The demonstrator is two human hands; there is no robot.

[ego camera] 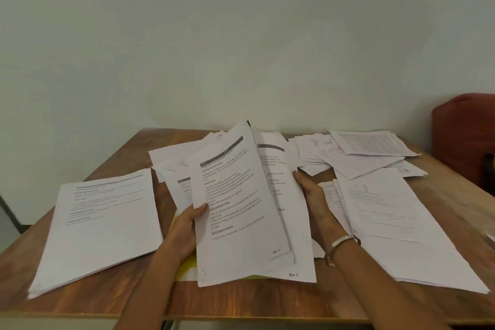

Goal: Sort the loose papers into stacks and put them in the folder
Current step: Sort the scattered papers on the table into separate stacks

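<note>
My left hand [187, 225] grips the left edge of a printed sheet [235, 209] lifted off the bundle in the middle of the table, thumb on its front. My right hand [312, 195] holds the right edge of the sheets [278, 195] behind it, thumb on top. A neat stack [99, 222] lies at the left. Another wide stack [388, 211] lies at the right. Loose papers [348, 155] are scattered at the back right. A yellow folder [187, 268] shows partly under the held sheets.
The wooden table [241, 300] stands against a pale wall. A dark red object [466, 131] stands past the table's right edge. A metal bangle [342, 242] sits on my right wrist. More loose sheets [174, 158] lie behind the held bundle.
</note>
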